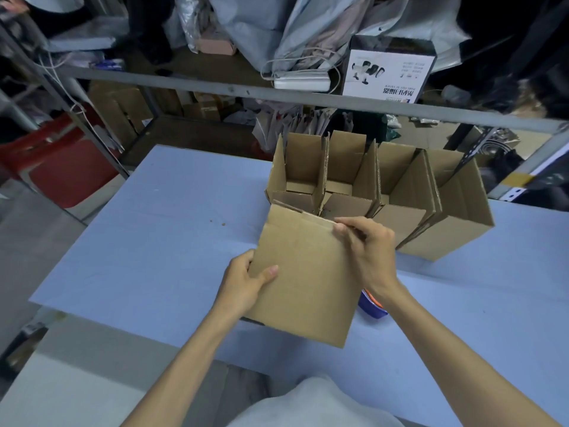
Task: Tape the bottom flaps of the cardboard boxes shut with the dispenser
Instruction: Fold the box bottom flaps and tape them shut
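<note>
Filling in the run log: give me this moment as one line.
left hand grips cardboard box left edge | right hand pinches its far flap | blue-orange object, likely dispenser, lies under right wrist | open boxes stand behind

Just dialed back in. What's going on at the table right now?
A person holds a cardboard box over the blue table. The left hand grips its left edge and the right hand pinches its far edge. No tape is going on at this moment. Behind it, a row of open boxes stands on the table. A blue and orange object, possibly the dispenser, lies mostly hidden beside the right wrist.
</note>
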{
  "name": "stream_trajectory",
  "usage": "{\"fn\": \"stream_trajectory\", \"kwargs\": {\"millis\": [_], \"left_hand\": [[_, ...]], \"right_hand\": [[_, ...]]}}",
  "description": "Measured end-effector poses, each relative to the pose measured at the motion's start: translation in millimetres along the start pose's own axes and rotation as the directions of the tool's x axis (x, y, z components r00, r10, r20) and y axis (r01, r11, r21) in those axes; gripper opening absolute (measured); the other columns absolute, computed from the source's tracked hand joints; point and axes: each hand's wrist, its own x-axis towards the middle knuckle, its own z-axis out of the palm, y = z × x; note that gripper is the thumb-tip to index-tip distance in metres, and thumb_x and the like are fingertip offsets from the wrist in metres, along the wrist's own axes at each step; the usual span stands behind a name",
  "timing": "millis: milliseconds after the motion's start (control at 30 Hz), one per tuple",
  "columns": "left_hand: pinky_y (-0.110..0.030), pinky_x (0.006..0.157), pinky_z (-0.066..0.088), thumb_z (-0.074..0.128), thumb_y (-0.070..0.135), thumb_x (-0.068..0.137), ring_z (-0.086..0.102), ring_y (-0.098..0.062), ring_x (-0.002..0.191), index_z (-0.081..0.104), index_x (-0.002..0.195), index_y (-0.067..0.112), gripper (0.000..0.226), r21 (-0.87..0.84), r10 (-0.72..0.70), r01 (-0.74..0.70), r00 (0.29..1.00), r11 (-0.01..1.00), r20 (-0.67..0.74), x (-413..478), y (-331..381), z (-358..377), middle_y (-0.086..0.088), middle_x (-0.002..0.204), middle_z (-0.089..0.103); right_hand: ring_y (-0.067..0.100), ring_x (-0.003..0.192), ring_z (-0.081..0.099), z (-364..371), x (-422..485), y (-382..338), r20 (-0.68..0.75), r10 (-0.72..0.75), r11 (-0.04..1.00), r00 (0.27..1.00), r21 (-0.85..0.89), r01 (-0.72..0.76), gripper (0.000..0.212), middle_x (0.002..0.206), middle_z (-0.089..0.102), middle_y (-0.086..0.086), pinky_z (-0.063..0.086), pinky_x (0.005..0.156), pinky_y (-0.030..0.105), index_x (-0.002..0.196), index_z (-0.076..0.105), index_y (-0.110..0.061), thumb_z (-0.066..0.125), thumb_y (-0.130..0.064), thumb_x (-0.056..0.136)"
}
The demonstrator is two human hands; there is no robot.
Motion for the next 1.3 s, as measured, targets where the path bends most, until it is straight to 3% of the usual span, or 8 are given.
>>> {"fn": "stream_trajectory", "kwargs": {"millis": [167, 300, 467, 667, 800, 933, 1133, 1300], "left_hand": [[-0.03, 0.076, 0.055, 0.067, 0.017, 0.09, 0.07, -0.013, 0.089, 0.066, 0.098, 0.02, 0.009, -0.082, 0.03, -0.037, 0.995, 0.996, -0.093, 3.1, 4.9, 0.2, 0.004, 0.099, 0.074], [-0.034, 0.075, 0.056, 0.065, 0.018, 0.092, 0.072, -0.016, 0.088, 0.065, 0.107, 0.011, 0.016, -0.229, -0.072, 0.05, 0.994, 0.972, -0.086, 3.7, 7.1, -2.3, -0.002, 0.103, 0.074], [-0.028, 0.068, 0.056, 0.074, 0.018, 0.084, 0.071, -0.012, 0.088, 0.049, 0.119, 0.019, 0.043, -0.293, -0.153, 0.135, 0.987, 0.947, -0.039, -1.2, 6.8, -6.6, 0.0, 0.11, 0.069], [-0.015, 0.085, 0.05, 0.089, 0.047, 0.052, 0.051, 0.012, 0.11, 0.019, 0.136, 0.055, 0.11, 0.005, 0.094, -0.096, 0.982, 0.995, 0.166, -21.6, 2.0, -23.4, 0.031, 0.123, 0.048], [-0.02, 0.093, 0.041, 0.09, 0.033, 0.062, 0.047, 0.011, 0.114, 0.049, 0.121, 0.051, 0.074, 0.043, 0.243, -0.241, 0.969, 0.97, -0.05, -28.8, 0.4, -17.5, 0.037, 0.121, 0.051], [-0.026, 0.084, 0.047, 0.085, 0.037, 0.059, 0.061, -0.003, 0.099, 0.065, 0.096, 0.036, 0.042, -0.109, 0.213, -0.25, 0.939, 0.962, -0.271, -24.1, 14.6, -21.4, 0.019, 0.102, 0.066], [-0.012, 0.065, 0.05, 0.087, 0.047, 0.055, 0.065, 0.002, 0.083, 0.052, 0.117, 0.047, 0.072, -0.15, 0.14, -0.185, 0.952, 0.971, -0.272, -25.5, 29.8, -28.5, 0.013, 0.097, 0.068], [-0.03, 0.073, 0.058, 0.088, 0.027, 0.061, 0.068, -0.017, 0.093, 0.034, 0.131, 0.043, 0.09, -0.189, 0.251, -0.259, 0.966, 0.947, -0.065, -30.4, 14.9, -25.3, 0.004, 0.102, 0.069]], "right_hand": [[0.009, 0.118, 0.048, -4.2, -13.8, 11.0, 0.085, 0.011, 0.998, 0.996, -0.062, -0.005, 0.07, 0.131, 0.054, -0.008, 0.04, 0.099, 0.029, 0.136, 0.05, -0.028, 0.077, -0.045, 0.074], [0.005, 0.132, 0.038, 0.5, -40.2, 16.1, 0.286, 0.214, 0.949, 0.934, 0.164, -0.268, 0.11, 0.147, 0.035, -0.012, 0.037, 0.104, 0.027, 0.15, 0.014, -0.04, 0.085, -0.043, 0.066], [0.0, 0.122, 0.049, 6.6, -55.2, 14.5, 0.452, 0.293, 0.788, 0.842, 0.384, -0.481, 0.099, 0.139, 0.048, -0.019, 0.042, 0.104, 0.033, 0.148, 0.021, -0.043, 0.079, -0.03, 0.068], [0.005, 0.112, 0.059, 0.5, -41.3, 16.5, 0.422, 0.358, 0.703, 0.833, 0.466, -0.538, 0.082, 0.129, 0.058, -0.017, 0.047, 0.094, 0.031, 0.137, 0.04, -0.047, 0.079, -0.032, 0.067], [-0.006, 0.11, 0.056, -3.6, -31.2, 10.3, 0.42, 0.392, 0.683, 0.818, 0.463, -0.565, 0.092, 0.143, 0.042, -0.013, 0.047, 0.092, 0.024, 0.143, 0.029, -0.048, 0.079, -0.048, 0.066], [0.002, 0.12, 0.052, -15.1, -32.8, -3.4, 0.43, 0.108, 0.901, 0.896, 0.339, -0.271, 0.082, 0.137, 0.05, -0.021, 0.053, 0.083, 0.023, 0.139, 0.035, -0.051, 0.08, -0.036, 0.072], [-0.003, 0.106, 0.058, -14.8, -39.9, -5.8, 0.371, 0.139, 0.916, 0.918, 0.304, -0.261, 0.071, 0.119, 0.059, -0.03, 0.049, 0.076, 0.016, 0.137, 0.041, -0.05, 0.073, -0.04, 0.074], [-0.006, 0.092, 0.063, -7.8, -37.5, 0.9, 0.29, 0.331, 0.831, 0.898, 0.361, -0.423, 0.041, 0.106, 0.068, -0.022, 0.049, 0.068, 0.013, 0.116, 0.057, -0.042, 0.075, -0.036, 0.08]]}}
